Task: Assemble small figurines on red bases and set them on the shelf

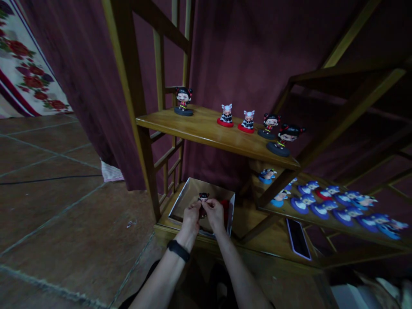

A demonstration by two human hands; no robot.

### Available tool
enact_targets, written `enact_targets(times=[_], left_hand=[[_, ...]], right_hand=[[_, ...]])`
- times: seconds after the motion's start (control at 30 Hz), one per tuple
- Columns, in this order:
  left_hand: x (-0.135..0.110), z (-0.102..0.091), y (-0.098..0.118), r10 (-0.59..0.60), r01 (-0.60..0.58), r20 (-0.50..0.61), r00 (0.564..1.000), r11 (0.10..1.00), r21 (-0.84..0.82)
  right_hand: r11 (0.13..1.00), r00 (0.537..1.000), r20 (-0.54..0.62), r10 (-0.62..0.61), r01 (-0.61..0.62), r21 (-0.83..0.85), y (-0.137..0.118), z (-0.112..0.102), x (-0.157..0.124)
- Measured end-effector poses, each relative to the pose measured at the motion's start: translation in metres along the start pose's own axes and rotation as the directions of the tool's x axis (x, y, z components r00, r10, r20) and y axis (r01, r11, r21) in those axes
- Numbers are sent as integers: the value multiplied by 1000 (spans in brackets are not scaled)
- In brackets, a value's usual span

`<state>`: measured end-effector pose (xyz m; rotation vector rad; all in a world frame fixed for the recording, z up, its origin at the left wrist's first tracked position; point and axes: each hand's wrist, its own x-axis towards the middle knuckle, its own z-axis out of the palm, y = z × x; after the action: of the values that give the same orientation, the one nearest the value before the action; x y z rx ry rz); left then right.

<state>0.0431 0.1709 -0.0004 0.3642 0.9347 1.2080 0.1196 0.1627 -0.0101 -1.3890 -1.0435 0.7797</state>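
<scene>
My left hand (192, 216) and my right hand (215, 214) are together over an open cardboard box (183, 201) on the lowest wooden shelf. Both pinch a small black-haired figurine (203, 197) between their fingertips, its head showing above my fingers. A black band is round my left wrist. On the upper shelf (206, 131) stand several similar figurines: a black-haired one (183, 101) at the left, two white-haired ones (226, 115) on red bases, and two more black-haired ones (286, 138) at the right.
A lower slanted shelf (337, 225) at the right carries several blue-based figurines (322, 201). A phone (298, 239) lies flat on the bottom shelf. Dark red curtain hangs behind the wooden rack. Tiled floor and a cable stretch to the left.
</scene>
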Motion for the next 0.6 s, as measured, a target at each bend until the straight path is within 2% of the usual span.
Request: enact_targets(times=[0.1,0.2,0.33,0.4,0.47,0.5,0.6], left_hand=[[4,0,-6,64,-65,-47,997,998,-14],[4,-1,-5,39,-40,-67,997,999,1],[-2,-3,12,19,-19,-10,1000,999,32],[-8,-6,22,-17,17,7,1000,998,59],[-14,-11,27,-85,84,6,996,993,80],[-17,-14,28,-123,121,14,992,989,86],[-29,-21,25,-189,183,49,981,978,100]], right_hand=[[1000,999,-38,-19,18,-23,4,3,-3],[999,998,-59,-30,28,-36,4,5,-6],[998,999,8,-45,45,41,-4,-3,-8],[995,999,-21,-38,40,97,-8,-12,-10],[982,999,-39,35,-27,188,-10,-21,-14],[965,996,-13,87,-81,249,-11,-25,-18],[873,966,166,200,-252,417,-14,-34,-34]])
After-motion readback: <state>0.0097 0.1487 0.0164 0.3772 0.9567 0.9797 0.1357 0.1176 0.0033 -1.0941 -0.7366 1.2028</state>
